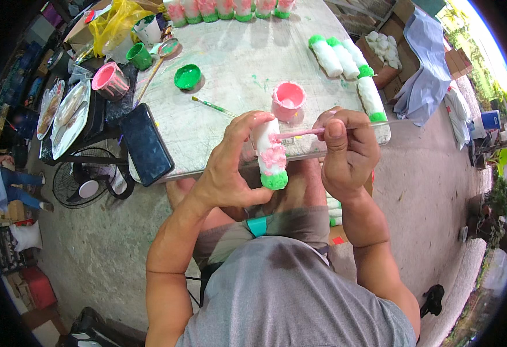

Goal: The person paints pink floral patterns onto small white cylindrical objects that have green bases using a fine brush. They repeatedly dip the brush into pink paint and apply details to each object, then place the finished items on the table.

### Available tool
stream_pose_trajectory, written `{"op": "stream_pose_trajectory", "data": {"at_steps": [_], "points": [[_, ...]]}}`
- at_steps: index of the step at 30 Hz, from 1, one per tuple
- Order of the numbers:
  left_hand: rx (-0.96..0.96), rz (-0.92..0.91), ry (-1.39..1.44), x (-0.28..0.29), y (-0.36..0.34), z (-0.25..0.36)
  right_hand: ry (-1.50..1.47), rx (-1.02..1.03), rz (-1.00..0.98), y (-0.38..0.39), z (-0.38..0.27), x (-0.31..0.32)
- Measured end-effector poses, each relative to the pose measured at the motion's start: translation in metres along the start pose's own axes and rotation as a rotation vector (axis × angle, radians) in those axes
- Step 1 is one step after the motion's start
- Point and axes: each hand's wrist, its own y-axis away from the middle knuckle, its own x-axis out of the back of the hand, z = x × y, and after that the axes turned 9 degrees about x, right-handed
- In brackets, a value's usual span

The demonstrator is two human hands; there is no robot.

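Note:
Upright between the thumb and fingers of my left hand (228,172) is a white cylinder (274,159) with pink raised patches and a green rough bottom end. My right hand (349,153) grips a thin pink-coated brush (302,132), whose tip touches the cylinder's pink-painted side. Just beyond them on the table's near part stands a cup of pink paint (288,101). A green-handled paintbrush (213,105) lies left of the cup, behind my left hand, and an open green paint lid (187,77) sits farther back.
The table (253,58) bears several pink-and-white cylinders (224,8) at back, white-and-green ones (340,58) at right, a dark phone (146,144) at left. Paint pots (110,80) and plates (71,118) stand left. A fan (88,176) and another person (10,185) are leftward, boxes (392,75) rightward.

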Motion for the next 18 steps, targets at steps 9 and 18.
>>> {"op": "stream_pose_trajectory", "data": {"at_steps": [9, 18], "points": [[-0.011, 0.0, -0.014, 0.001, -0.002, 0.004, -0.128, -0.135, 0.116, 0.003, 0.012, -0.001], [0.006, -0.002, 0.042, -0.002, -0.001, -0.001, -0.062, 0.131, -0.006, 0.012, 0.006, 0.004]]}}
